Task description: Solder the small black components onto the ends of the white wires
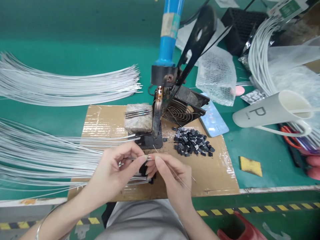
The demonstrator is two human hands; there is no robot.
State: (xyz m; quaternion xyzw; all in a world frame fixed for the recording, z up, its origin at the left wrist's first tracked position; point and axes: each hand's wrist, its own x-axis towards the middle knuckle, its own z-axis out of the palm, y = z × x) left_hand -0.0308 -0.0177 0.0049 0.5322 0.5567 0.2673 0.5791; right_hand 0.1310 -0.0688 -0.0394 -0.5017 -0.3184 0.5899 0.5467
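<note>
The left hand [118,170] is closed, pinching a wire [130,158] between thumb and fingers. The right hand [175,175] is closed on a thin strand [182,181], its fingertips just beside the left thumb. Both are positioned above the cardboard [212,176] on the counter [62,53], in front of the soldering iron [171,40]. Small black parts [192,141] lie piled beyond the right hand; a wire bundle [45,160] lies at left.

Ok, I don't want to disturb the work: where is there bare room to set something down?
Bare table lies behind the far wires, and between the mug, yellow pad and cardboard. The cardboard's near right corner, this side of the black pieces, is bare too. It's crowded around the iron and fan, and behind the mug.
</note>
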